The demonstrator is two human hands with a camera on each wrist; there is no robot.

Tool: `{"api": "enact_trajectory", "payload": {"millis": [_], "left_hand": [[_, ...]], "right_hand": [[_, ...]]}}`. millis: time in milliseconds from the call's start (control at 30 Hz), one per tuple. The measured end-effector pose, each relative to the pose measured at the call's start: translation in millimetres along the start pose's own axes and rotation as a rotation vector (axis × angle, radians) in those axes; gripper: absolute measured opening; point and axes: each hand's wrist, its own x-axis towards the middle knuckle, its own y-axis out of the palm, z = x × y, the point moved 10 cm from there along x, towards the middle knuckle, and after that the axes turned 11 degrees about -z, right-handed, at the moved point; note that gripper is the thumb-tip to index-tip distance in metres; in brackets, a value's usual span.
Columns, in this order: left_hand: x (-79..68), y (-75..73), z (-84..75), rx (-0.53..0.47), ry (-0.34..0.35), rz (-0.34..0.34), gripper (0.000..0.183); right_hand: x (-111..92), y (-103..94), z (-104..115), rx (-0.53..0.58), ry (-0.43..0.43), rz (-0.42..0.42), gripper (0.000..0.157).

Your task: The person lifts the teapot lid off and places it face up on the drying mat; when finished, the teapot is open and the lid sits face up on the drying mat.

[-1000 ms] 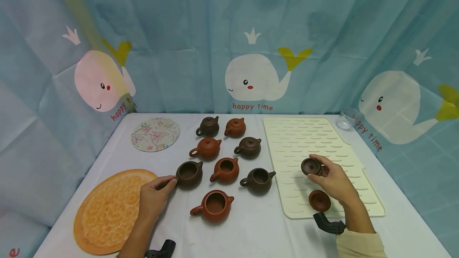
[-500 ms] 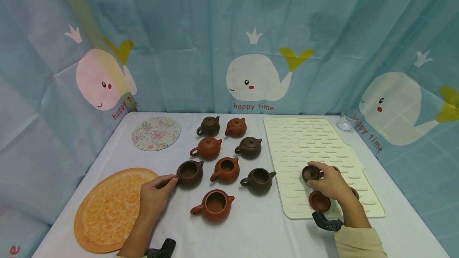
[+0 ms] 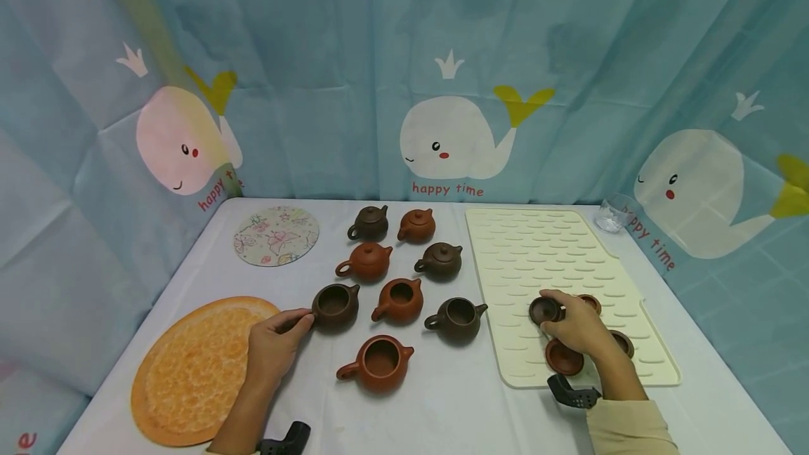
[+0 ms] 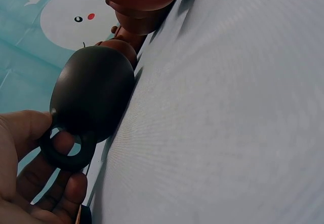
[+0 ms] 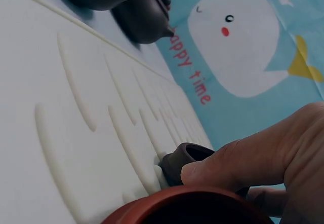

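My left hand (image 3: 272, 348) pinches the ring handle (image 4: 71, 162) of a lidless dark brown teapot (image 3: 335, 309), which stands on the white table. Over at the cream ridged mat, my right hand (image 3: 580, 327) holds a small dark teapot lid (image 3: 544, 311) between thumb and fingers, underside up and low at the mat. A reddish-brown lid (image 3: 564, 357) lies just in front of that hand. Two more lids show partly behind the hand and wrist, a reddish one (image 3: 590, 302) and a brown one (image 3: 623, 343).
Between the hands stand lidless teapots, two reddish (image 3: 381, 364) and one dark (image 3: 458, 320). Several lidded teapots (image 3: 364, 262) are behind them. A pizza-patterned round mat (image 3: 189, 378) and a floral round mat (image 3: 276, 236) lie left. The cream mat (image 3: 531, 244) and clear glass (image 3: 612, 215) are right.
My right hand has come down and slightly toward me with the dark lid, bringing it low to the mat. Lids behind that hand have come into view. My left hand has kept its grip.
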Motion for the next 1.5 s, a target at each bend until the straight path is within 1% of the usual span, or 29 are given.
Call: {"api": "enact_trajectory", "payload": {"millis": [167,300,433,567,667,833,933,1067,1167,1267,1400,1500], "left_hand": [[-0.1,0.6,1.4,-0.01,-0.017,0.004,0.014],[-0.1,1.1,2.6,0.009,-0.043,0.013,0.014],[0.2,-0.6,-1.0,0.011,-0.059,0.014,0.016],[0.7,-7.7,-8.4,0.003,-0.071,-0.002,0.022],[0.7,-16.4,-15.3,-0.013,-0.09,-0.028,0.025],[1.7,-26.3,-34.1,-0.024,-0.078,-0.05,0.031],[4.1,-26.7,-44.9,-0.062,-0.08,-0.04,0.033],[9.2,-23.0,-58.0,-0.108,-0.112,-0.009,0.036],[13.8,-16.4,-71.2,-0.135,-0.127,0.031,0.039],[19.0,-7.7,-88.4,-0.195,-0.12,0.074,0.04],[24.8,6.1,-114.6,-0.253,-0.055,0.125,0.038],[27.2,19.5,-133.1,-0.281,-0.002,0.165,0.036]], "right_hand": [[-2,-0.4,-2,-0.007,-0.01,-0.013,0.065],[-3,0.2,-2,0.013,-0.015,-0.013,0.066],[-5,-0.6,-3,0.042,-0.004,-0.007,0.068],[-7,-8.8,2,0.107,-0.009,-0.03,0.067],[-9,-22.1,8,0.161,-0.021,-0.084,0.065],[-10,-51.8,17,0.194,-0.049,-0.24,0.06],[-11,-68.4,24,0.229,-0.067,-0.322,0.056],[-14,-88.0,37,0.274,-0.072,-0.392,0.053],[-16,-99.3,50,0.288,-0.087,-0.412,0.051],[-15,-106.8,64,0.301,-0.121,-0.411,0.049],[-14,-112.5,82,0.308,-0.167,-0.399,0.047],[-13,-115.6,98,0.309,-0.234,-0.383,0.047]]}}
